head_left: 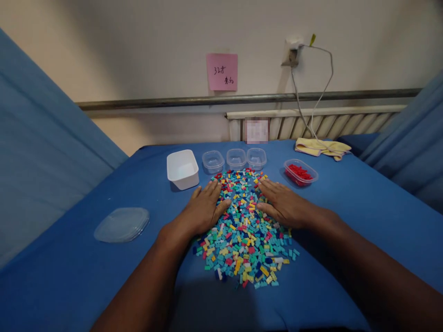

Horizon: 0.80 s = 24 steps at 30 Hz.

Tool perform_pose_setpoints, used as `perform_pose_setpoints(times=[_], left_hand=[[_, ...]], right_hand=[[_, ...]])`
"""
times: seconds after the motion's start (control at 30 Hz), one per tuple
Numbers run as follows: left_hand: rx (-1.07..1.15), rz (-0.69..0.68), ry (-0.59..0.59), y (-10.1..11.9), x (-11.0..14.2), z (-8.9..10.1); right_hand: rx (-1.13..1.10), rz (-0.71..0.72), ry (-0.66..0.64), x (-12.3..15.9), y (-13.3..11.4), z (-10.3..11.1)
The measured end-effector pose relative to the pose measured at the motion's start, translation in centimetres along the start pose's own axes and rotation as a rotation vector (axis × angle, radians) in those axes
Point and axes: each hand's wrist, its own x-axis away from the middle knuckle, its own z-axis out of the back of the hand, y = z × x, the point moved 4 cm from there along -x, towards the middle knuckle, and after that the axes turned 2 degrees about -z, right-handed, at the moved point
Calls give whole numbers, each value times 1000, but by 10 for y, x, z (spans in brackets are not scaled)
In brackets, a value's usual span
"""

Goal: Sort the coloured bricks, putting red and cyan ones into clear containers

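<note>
A wide heap of small coloured bricks [242, 230], mostly turquoise with yellow, red and dark blue, lies on the blue cloth in front of me. My left hand [204, 207] rests flat on the heap's left edge, fingers stretched forward. My right hand [282, 203] lies flat on the right edge, fingers also extended. Neither hand holds anything. Beyond the heap stand a white rectangular tub [182, 168], three small clear tubs [236, 158] in a row, and a clear tub holding red bricks [300, 172].
A stack of clear lids [122, 224] lies at the left on the blue table [363, 203]. A yellow cloth [321, 147] with a cable sits at the far right. A radiator and wall stand behind; blue partitions flank both sides.
</note>
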Motion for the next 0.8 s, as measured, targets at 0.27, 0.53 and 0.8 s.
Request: perform_pose_setpoints(times=[0.27,0.53,0.8], left_hand=[[-103,73,-38,7,0,6],[-42,14,15,3,-4,6],[83,80,365,-32,-17,7]], right_hand=[[77,4,66,0,10,2],[143,37,56,7,-2,-3],[98,149,134,15,-7,10]])
